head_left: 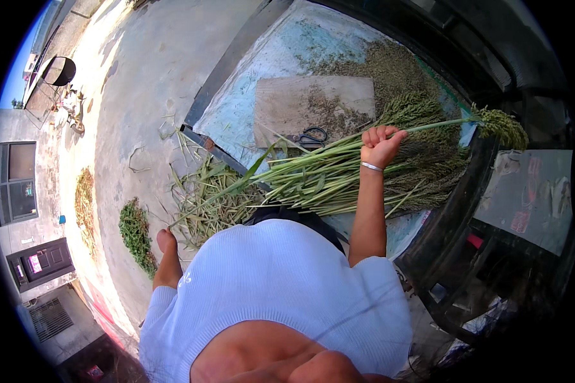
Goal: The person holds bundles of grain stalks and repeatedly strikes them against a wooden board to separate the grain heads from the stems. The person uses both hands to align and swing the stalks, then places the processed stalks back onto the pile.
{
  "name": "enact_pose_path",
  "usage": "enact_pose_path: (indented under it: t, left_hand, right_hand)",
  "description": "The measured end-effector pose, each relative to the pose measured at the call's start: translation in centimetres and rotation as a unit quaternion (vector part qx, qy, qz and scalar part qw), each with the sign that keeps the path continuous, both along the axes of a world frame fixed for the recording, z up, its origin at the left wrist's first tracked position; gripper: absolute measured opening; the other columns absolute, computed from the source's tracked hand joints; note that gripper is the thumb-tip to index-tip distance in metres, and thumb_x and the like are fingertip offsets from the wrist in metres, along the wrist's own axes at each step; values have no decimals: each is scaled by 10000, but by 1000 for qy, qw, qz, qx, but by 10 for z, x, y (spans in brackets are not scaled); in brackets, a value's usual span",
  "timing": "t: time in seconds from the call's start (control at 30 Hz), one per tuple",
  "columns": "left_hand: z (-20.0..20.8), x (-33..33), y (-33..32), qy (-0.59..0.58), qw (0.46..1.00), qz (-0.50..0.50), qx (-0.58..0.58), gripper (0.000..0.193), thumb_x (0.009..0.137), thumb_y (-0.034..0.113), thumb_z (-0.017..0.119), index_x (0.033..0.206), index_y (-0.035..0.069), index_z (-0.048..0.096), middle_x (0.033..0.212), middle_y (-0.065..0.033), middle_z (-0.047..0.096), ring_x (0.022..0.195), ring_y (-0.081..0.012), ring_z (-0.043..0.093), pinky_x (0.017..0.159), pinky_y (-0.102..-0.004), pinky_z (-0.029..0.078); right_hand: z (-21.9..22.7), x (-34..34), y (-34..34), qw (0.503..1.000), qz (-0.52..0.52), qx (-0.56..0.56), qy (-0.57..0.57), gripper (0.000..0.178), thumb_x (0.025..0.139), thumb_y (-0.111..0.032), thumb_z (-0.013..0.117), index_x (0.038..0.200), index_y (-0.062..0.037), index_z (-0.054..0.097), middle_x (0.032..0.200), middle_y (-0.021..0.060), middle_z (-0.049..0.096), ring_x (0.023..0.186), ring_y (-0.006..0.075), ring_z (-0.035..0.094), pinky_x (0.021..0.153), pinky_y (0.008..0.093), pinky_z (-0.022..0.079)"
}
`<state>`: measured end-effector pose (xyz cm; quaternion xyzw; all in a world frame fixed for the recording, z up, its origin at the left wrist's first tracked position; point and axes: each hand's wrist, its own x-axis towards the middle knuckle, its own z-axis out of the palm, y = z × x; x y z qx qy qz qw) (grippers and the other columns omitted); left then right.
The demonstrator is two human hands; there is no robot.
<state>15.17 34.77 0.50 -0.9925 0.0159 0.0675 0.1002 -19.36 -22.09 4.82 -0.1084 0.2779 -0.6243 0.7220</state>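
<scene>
Gripping a grain stalk [437,124] with the right hand [382,148], pinching its end with the left hand [166,240]. Holding it over cut stalks [326,184] beneath the right.

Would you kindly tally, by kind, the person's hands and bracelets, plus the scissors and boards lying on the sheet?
Hands: 2 (left hand, right hand)
Bracelet: 1
Scissors: 1 pair
Board: 1, partly covered by stalks
Total: 5

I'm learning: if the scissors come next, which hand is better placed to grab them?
Probably the right hand: though gripping a green stalk, it's nearer the black-handled scissors than the left hand.
</scene>
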Motion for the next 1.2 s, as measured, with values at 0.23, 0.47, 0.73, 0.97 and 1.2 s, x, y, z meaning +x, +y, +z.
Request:
enact_pose_path:
  t: [0.23, 0.47, 0.73, 0.97, 1.2]
  left_hand:
    - [18, -17, 122, 92, 953, 244, 152, 360, 771, 290, 565, 954, -17, 611, 991, -240, 583, 970, -337, 560, 787, -413, 453]
    - [-5, -37, -126, 149, 845, -106, -502, 184, 849, 132, 541, 926, -11, 626, 801, -53, 643, 726, -109, 584, 666, -232, 449]
    - [66, -136, -298, 577, 648, -301, -397, 213, 865, 119, 508, 995, -30, 588, 787, -120, 635, 700, -168, 609, 619, -298, 481]
    - [62, -159, -309, 287, 723, -606, -167, 105, 744, 91, 494, 726, -8, 526, 619, -201, 551, 556, -355, 556, 517, -431, 451]
    - [69, -173, -309, 424, 732, -447, -291, 113, 778, 95, 474, 714, 5, 498, 537, -126, 523, 499, -251, 556, 447, -389, 436]
  right_hand:
    - [-36, -12, -14, 992, 8, 73, -98, 470, 898, -511, 308, 625, -131, 357, 494, -32, 206, 404, 90, 145, 370, 236, 148]
    - [-32, 30, 14, 990, 105, 51, -80, 430, 907, -465, 357, 642, -127, 366, 494, -32, 196, 400, 84, 144, 369, 243, 154]
    - [-1, 40, 21, 963, 218, -10, -158, 437, 908, -471, 339, 631, -132, 345, 484, -41, 210, 376, 71, 145, 349, 234, 137]
    - [-5, 34, 17, 956, 242, -34, -162, 441, 906, -474, 337, 626, -134, 336, 476, -41, 211, 367, 70, 136, 343, 234, 137]
    - [-6, 24, 9, 935, 269, -69, -222, 432, 912, -465, 332, 634, -136, 312, 492, -50, 216, 370, 58, 128, 343, 226, 119]
